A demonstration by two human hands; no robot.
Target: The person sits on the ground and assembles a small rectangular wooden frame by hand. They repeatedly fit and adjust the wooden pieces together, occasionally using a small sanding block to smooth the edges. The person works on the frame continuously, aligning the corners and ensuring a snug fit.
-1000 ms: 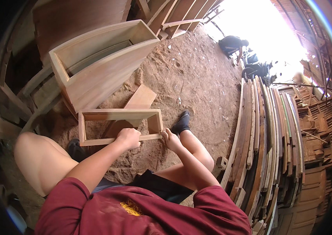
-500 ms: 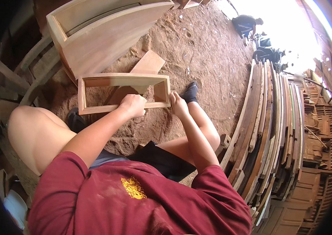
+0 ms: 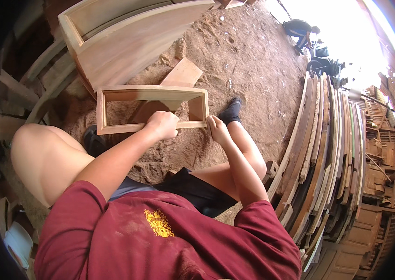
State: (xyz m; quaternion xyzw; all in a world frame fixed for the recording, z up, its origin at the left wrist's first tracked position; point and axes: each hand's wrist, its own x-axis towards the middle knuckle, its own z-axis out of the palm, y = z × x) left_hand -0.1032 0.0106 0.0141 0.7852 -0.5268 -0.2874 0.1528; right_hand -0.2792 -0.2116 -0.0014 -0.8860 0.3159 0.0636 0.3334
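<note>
A rectangular box frame of pale wood point(image 3: 153, 88), its middle see-through to the ground, stands in front of me between my legs. My left hand point(image 3: 163, 124) is closed around its near rail, right of the middle. My right hand point(image 3: 217, 129) is closed at the near right corner, its fingers pressed to the outside of the end piece. What the fingertips do underneath is hidden. A flat wooden board point(image 3: 182, 73) lies on the ground behind the frame and partly shows through it.
A large wooden cabinet-like piece point(image 3: 132, 49) stands at the far left, near the frame's back corner. Curved timber pieces point(image 3: 43, 84) lie left of it. Long planks point(image 3: 316, 154) are stacked on my right. Far off, a person point(image 3: 298, 32) bends beside a wheeled vehicle point(image 3: 321, 58).
The whole view has shifted slightly, so the frame and hands appear a little farther right. Both hands keep their hold. The distant person's posture has changed a little.
</note>
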